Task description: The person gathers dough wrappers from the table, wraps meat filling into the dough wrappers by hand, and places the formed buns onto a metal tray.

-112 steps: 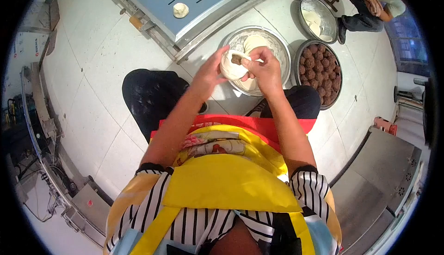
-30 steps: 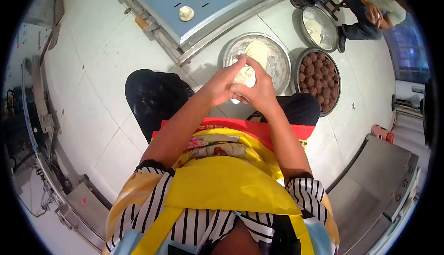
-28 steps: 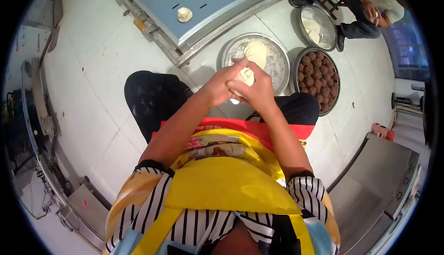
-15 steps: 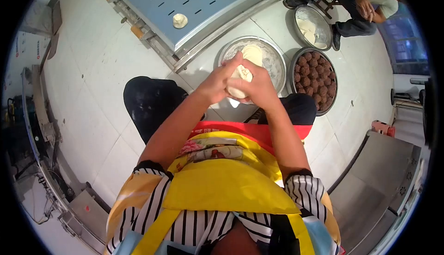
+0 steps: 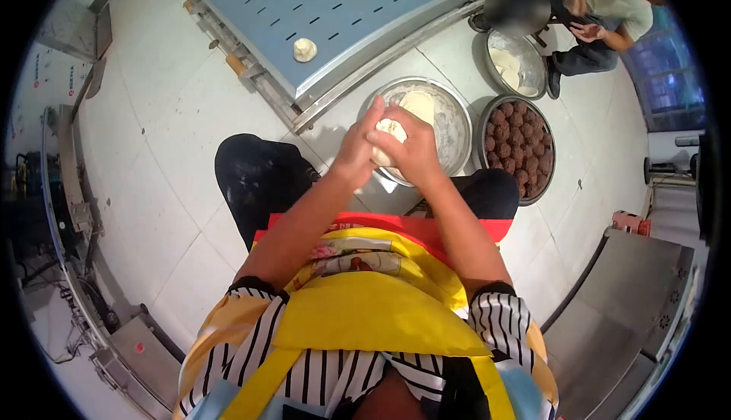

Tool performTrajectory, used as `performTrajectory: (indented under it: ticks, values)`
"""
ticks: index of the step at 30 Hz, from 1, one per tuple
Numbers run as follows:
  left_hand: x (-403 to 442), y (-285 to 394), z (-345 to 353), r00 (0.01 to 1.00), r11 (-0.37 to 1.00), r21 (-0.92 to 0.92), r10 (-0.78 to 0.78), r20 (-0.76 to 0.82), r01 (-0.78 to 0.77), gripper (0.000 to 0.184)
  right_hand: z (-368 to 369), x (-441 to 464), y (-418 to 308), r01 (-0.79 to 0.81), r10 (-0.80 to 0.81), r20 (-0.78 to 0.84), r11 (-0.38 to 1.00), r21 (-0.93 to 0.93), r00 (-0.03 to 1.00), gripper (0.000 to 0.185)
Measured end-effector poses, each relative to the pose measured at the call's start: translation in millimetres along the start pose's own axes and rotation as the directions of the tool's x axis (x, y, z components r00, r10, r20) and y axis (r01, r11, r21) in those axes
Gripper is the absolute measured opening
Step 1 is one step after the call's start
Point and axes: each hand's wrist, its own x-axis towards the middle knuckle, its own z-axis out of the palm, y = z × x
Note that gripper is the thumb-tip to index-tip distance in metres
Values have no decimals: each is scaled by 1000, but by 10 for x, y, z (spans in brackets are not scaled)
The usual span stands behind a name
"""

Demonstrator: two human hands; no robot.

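Observation:
Between my two hands is a pale dough bun (image 5: 390, 129), gathered at the top and partly covered by my fingers. My left hand (image 5: 356, 148) cups it from the left side, fingers pointing away from me. From the right, my right hand (image 5: 417, 148) closes over it, thumb lying across the dough. Just beyond my hands, round dough wrappers (image 5: 418, 106) lie in a metal bowl (image 5: 458, 119) dusted with flour. To the right stands a round pan (image 5: 483, 137) of dark brown filling balls (image 5: 521, 140).
A slotted blue-grey tray (image 5: 327, 9) at the top holds one finished-looking bun (image 5: 304, 50) near its corner. Another bowl (image 5: 541, 70) of dough pieces stands before a seated person (image 5: 609, 9). A grey metal box (image 5: 624, 283) stands at right.
My hands have closed more tightly around the bun, covering more of it. The other person's hands have moved apart. The whole view has shifted slightly.

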Motion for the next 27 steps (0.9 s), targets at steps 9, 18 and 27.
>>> performTrajectory:
  ticks: [9, 18, 27]
  values:
    - [62, -147, -94, 985, 989, -67, 139, 105, -133, 51, 14, 6, -110, -142, 143, -3, 980, 137, 990, 34]
    - [-29, -101, -91, 988, 986, -132, 113, 102, -99, 54, -10, 47, -129, -140, 141, 88, 990, -7, 986, 33]
    - [-18, -182, -91, 975, 968, -135, 220, 38, -213, 45, 1, 89, -152, -192, 183, 107, 978, 81, 977, 28]
